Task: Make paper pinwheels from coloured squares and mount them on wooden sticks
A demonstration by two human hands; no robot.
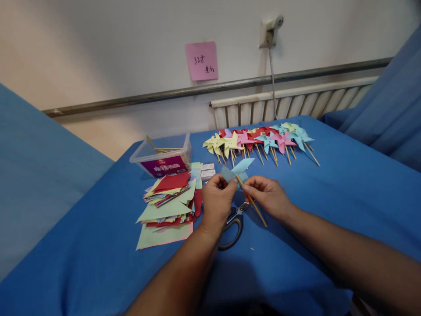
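My left hand (219, 195) pinches a light blue paper pinwheel (242, 166), its thumb against the top of a thin wooden stick (258, 213). The stick slants down to the right from the paper. Closed beside it, my right hand (268, 195) has thumb and fingertips at the upper part of the stick, near the paper's edge. Dark-handled scissors (234, 226) lie on the table just beneath my hands, partly covered by my left hand and wrist. How the stick joins the paper is hidden by my fingers.
Stacked coloured paper pieces (167, 215) lie to the left. Behind them stands a clear plastic tub (159, 153) with sticks inside. Small white boxes (208, 172) sit near my left hand. Several finished pinwheels (256, 139) lie along the back of the blue-covered table (355, 197).
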